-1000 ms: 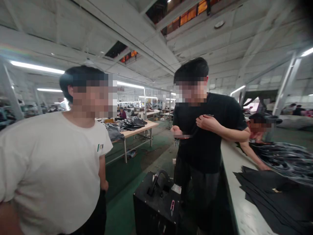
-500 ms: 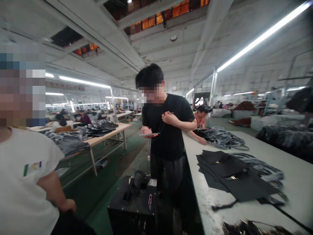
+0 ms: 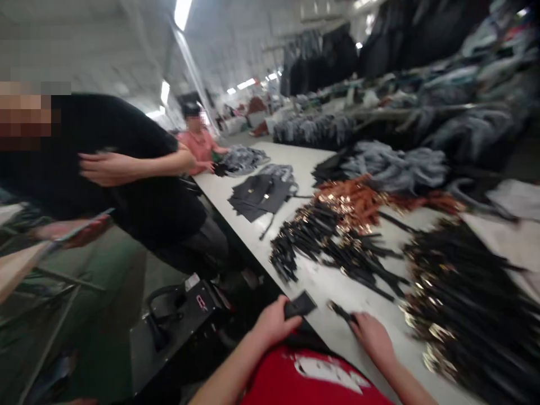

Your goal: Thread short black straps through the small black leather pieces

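My left hand (image 3: 274, 324) is closed on a flat black strip (image 3: 302, 304) at the near edge of the table, its squared end poking out past the fingers. In my right hand (image 3: 374, 338) is a short black strap (image 3: 343, 313) with gold-coloured metal at its tip, pointing toward the left hand. The two held pieces are apart. Beyond them lies a pile of black straps with gold hardware (image 3: 318, 233). Close to the right hand is a larger heap of black straps with gold ends (image 3: 472, 287). Motion blurs the view.
Brown straps (image 3: 354, 197) and grey fabric strips (image 3: 392, 166) lie farther back on the white table (image 3: 248, 247). Flat black panels (image 3: 255, 194) sit beyond. A person in black (image 3: 139, 185) stands at left beside a black box (image 3: 177, 320); another person (image 3: 198, 143) works at the far end.
The view has swung right and down, onto the table. Both my hands, unseen before, now show with black pieces in them. The person in black now appears farther left.
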A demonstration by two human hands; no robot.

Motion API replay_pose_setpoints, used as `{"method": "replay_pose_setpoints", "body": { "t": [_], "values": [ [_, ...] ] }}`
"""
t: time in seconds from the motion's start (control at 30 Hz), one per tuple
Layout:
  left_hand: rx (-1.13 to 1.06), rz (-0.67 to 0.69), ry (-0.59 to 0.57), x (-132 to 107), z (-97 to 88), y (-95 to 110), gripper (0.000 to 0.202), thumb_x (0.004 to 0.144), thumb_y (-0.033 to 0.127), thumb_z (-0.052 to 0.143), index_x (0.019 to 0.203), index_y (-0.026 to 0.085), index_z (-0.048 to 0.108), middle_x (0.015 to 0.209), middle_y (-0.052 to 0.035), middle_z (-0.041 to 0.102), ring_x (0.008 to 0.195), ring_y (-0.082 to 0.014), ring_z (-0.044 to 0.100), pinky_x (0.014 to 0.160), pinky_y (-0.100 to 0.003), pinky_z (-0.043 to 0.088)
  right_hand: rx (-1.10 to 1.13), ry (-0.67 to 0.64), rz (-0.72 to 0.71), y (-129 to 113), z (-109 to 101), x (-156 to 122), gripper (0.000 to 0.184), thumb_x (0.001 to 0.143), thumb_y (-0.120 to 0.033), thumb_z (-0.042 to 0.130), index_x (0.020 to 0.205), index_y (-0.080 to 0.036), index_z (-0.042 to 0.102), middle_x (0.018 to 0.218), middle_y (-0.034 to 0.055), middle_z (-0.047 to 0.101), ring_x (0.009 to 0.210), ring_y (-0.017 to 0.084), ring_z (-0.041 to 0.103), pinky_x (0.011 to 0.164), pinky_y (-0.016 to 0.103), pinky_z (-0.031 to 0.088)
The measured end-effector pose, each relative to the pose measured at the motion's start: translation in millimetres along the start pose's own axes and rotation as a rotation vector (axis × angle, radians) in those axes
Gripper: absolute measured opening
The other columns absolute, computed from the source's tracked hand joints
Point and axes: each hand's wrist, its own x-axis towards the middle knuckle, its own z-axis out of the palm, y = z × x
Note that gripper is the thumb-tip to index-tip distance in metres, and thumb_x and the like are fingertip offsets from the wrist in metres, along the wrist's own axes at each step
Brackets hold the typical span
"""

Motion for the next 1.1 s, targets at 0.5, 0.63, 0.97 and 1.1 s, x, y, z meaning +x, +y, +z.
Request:
{"method": "replay_pose_setpoints", "body": {
  "t": [0.5,0.63,0.97,1.1],
  "values": [
    [0.347,0.304,-0.232,39,-2.2,38,0.04,0.076,0.052,0.046,0.102,0.022,0.052,0.091,-0.0048,0.062,0.082,-0.0188,0.059,0.068,-0.026,0.044,-0.143,-0.029,0.116,27,25,-29,0.032,0.089,-0.024,0.031,0.111,-0.015,0.052,0.101,0.0097,0.057,0.088,0.016,0.056,0.076,0.025,0.038],
    [0.403,0.356,-0.241,43,-2.2,45,0.042,0.077,0.054,0.044,0.103,0.022,0.052,0.09,-0.0051,0.063,0.08,-0.0197,0.06,0.067,-0.027,0.045,-0.078,-0.028,0.142,15,21,-32,0.033,0.089,-0.026,0.031,0.114,-0.016,0.049,0.1,0.0091,0.062,0.087,0.017,0.058,0.074,0.026,0.04],
    [0.433,0.372,-0.233,50,-1.6,59,0.042,0.077,0.055,0.043,0.104,0.024,0.052,0.09,-0.0046,0.063,0.081,-0.0201,0.06,0.068,-0.027,0.046,-0.115,0.012,0.077,15,-3,-38,0.03,0.086,-0.023,0.035,0.11,-0.02,0.052,0.094,0.0071,0.065,0.086,0.018,0.059,0.072,0.026,0.04],
    [0.437,0.405,-0.224,53,3.4,66,0.044,0.077,0.056,0.041,0.106,0.024,0.051,0.091,-0.0053,0.063,0.081,-0.0211,0.06,0.067,-0.029,0.046,-0.123,-0.022,0.107,18,-9,-40,0.033,0.087,-0.023,0.032,0.116,-0.019,0.048,0.092,0.0082,0.065,0.081,0.019,0.06,0.067,0.026,0.039]
  ]
}}
